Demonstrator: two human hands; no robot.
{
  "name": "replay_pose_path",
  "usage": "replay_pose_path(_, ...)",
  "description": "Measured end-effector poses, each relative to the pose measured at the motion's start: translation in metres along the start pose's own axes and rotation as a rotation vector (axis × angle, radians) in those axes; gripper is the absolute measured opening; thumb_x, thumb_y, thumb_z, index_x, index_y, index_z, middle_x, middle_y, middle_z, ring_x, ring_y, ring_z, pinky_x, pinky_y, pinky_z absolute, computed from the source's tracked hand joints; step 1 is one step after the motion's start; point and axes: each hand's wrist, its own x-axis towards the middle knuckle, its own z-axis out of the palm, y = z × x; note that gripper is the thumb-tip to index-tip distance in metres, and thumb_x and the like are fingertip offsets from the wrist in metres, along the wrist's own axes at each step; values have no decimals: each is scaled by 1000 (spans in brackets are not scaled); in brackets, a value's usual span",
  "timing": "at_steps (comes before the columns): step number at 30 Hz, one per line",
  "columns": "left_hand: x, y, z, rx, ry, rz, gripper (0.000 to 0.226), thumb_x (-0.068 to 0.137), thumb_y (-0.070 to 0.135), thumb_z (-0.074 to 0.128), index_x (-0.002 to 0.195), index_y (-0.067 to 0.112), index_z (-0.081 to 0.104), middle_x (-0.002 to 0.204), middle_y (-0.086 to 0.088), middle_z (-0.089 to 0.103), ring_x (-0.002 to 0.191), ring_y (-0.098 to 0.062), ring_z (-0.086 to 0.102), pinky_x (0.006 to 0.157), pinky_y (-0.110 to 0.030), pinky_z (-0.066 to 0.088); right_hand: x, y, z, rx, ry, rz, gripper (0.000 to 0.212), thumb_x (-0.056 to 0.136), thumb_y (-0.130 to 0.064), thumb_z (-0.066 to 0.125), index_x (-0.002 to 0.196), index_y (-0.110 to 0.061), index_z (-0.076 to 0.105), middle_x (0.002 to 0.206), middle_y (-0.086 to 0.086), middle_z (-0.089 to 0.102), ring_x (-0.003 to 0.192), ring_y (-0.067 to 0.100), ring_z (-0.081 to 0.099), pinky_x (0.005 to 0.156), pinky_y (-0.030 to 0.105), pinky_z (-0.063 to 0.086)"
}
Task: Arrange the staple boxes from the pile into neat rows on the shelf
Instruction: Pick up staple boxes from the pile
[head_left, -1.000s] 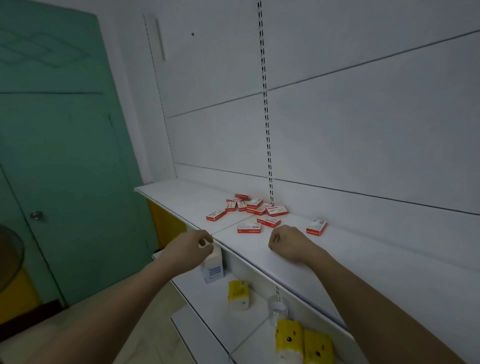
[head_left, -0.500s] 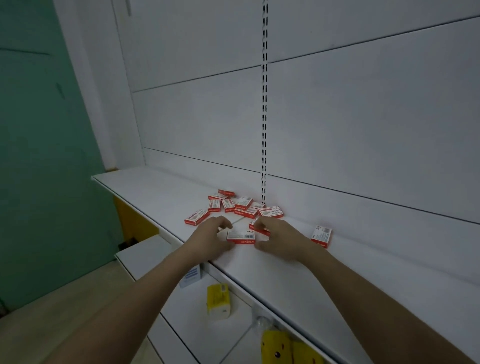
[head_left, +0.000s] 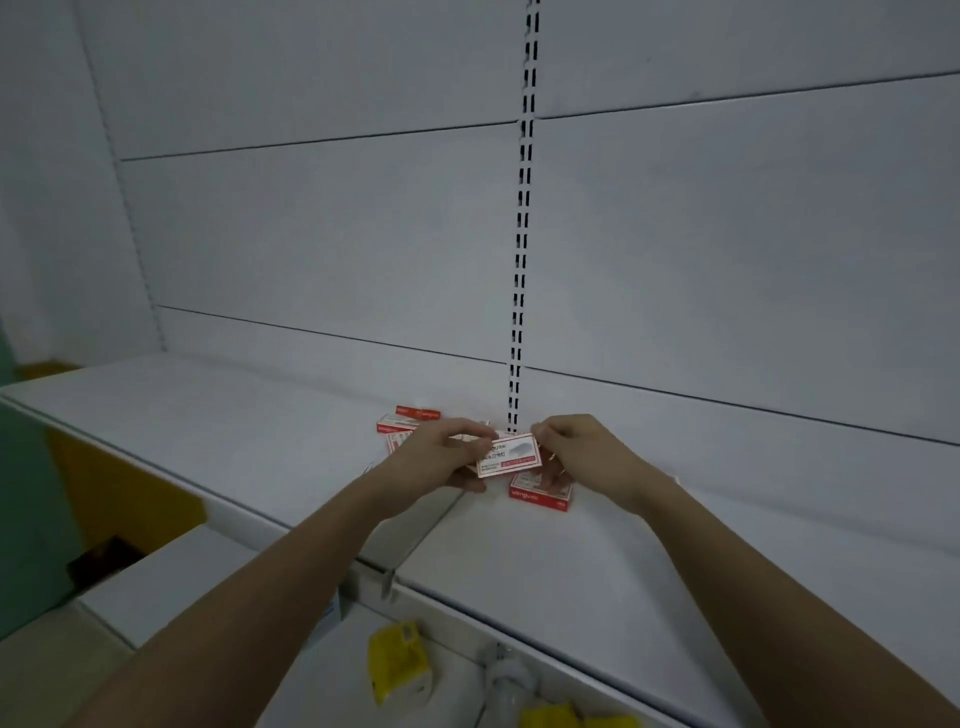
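Observation:
Over the white shelf (head_left: 571, 561) both my hands hold one red-and-white staple box (head_left: 509, 455), its printed face tilted towards me. My left hand (head_left: 441, 457) pinches its left end and my right hand (head_left: 576, 452) pinches its right end. Just beneath the held box another red staple box (head_left: 540, 493) lies flat on the shelf. Behind my left hand lies the rest of the pile of staple boxes (head_left: 410, 421), partly hidden by my fingers.
A slotted upright rail (head_left: 522, 234) runs up the white back panel behind the pile. Yellow packs (head_left: 397, 662) and a pale bottle (head_left: 506, 680) stand on the lower shelf. A metal bracket (head_left: 410, 551) joins two shelf boards. A green wall stands at far left.
My hands moved forward from the shelf's front edge onto the boxes, then lifted one box between them. The view has swung right and closer to the shelf.

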Motion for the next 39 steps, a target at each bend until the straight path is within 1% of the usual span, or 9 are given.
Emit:
replay_pose_path(5,28,-6,10,173,-120,150,46,72,7,81,114,22,66,106,4,71,95,-14,68,82,-28,57,-7,12,-5,119,158,127,37,102,-26,40,95,-1,66,83,15,71,57,21,64,61,34,57)
replay_pose_path(10,48,-8,38,255,-78,226,43,73,12,80,109,30,66,104,10,67,85,-11,68,72,-26,58,-18,23,-20,117,287,142,28,101,-23,40,104,-6,63,90,13,70,62,23,65,64,35,58)
replay_pose_path(12,53,-10,47,196,-52,237,45,74,13,80,114,27,65,96,7,69,72,-7,68,64,-20,56,-19,26,-28,3,310,74,22,98,-28,49,116,-20,58,102,3,67,71,19,67,66,28,59)
replay_pose_path(15,58,-7,57,97,-5,264,48,77,12,77,121,24,63,95,2,71,66,-4,66,63,-20,56,-17,28,-39,-305,267,-30,43,85,-29,69,125,-32,53,113,-15,56,81,8,61,66,11,50)
replay_pose_path(21,56,-11,40,144,179,325,39,90,18,63,126,29,55,114,14,62,94,-5,60,68,-15,52,-5,45,-35,-435,406,-160,37,80,-19,74,115,-20,62,107,-6,58,84,-2,54,69,8,45)
replay_pose_path(26,62,-27,6,321,510,256,28,92,7,56,117,19,60,114,0,64,97,-9,56,74,-16,43,-14,60,-42,-283,530,-55,31,79,-13,74,107,-21,63,97,-7,54,72,9,60,45,5,40)
replay_pose_path(29,65,-34,13,560,429,199,29,92,28,59,121,26,59,122,1,60,105,-12,50,84,-25,44,-17,64,-42,-189,506,-4,30,79,-16,76,101,-28,59,95,-11,53,68,10,62,39,6,38)
replay_pose_path(32,64,-40,19,875,271,125,48,86,45,62,131,30,53,137,1,48,128,-22,36,106,-41,34,-15,65,-39,-262,474,22,32,78,-17,77,106,-23,62,100,-5,54,71,11,62,51,11,48)
replay_pose_path(39,63,-42,16,767,309,27,56,82,43,69,132,24,53,138,-4,46,130,-25,34,108,-38,29,-16,66,-37,-342,440,51,35,78,-21,77,110,-20,64,103,-3,56,69,12,63,62,18,49)
